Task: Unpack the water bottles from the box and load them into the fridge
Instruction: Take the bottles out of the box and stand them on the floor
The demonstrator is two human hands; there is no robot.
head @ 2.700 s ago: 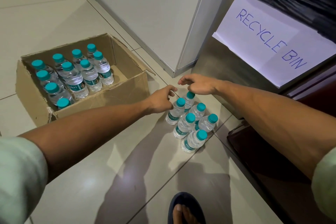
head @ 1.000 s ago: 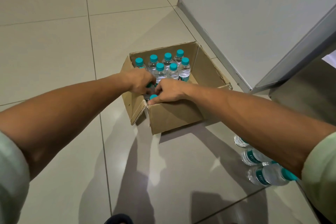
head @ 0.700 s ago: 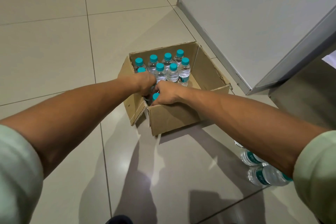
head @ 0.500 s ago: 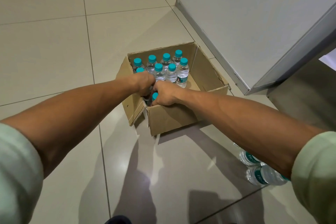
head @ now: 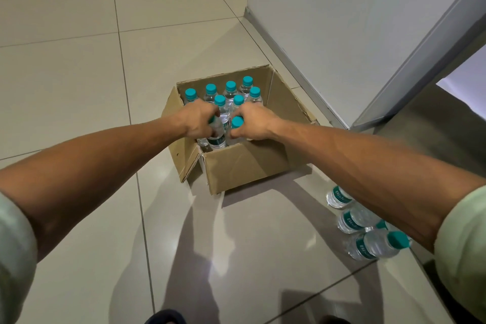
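Water bottles, small, clear plastic, teal caps: most standing in open brown cardboard box [head: 244,168] on pale tiled floor [head: 65,81]. Left hand [head: 198,119] over box, fingers curled round one bottle [head: 217,133], lifted a little above the rest. Right hand [head: 253,123] just beside, fingers wrapped round another bottle [head: 236,123] by its neck. Seven more caps [head: 231,85] just past the fingertips. Three bottles on floor [head: 368,244], well behind the right fingers, under that forearm.
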